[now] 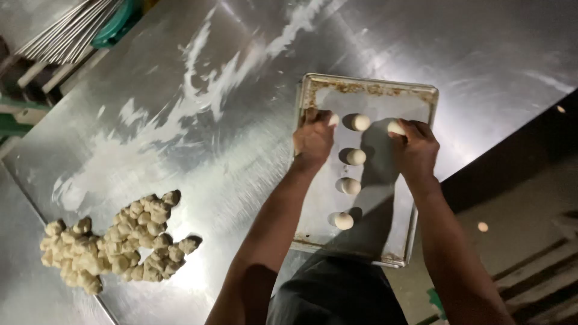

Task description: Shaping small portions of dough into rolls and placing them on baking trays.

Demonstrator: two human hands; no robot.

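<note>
While both hands' fingers (400, 131) each pinch a dough ball (395, 127), four sit on the tray (421, 99).

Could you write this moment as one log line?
left hand: dough ball | right hand: dough ball | tray: four-ball row | table: dough heap

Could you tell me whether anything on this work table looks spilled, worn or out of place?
Flour is smeared in white streaks across the steel table, and the baking tray has brown, rust-like crust along its rim. The tray's near corner seems to overhang the table edge. The dough pieces lie in a loose heap.
</note>
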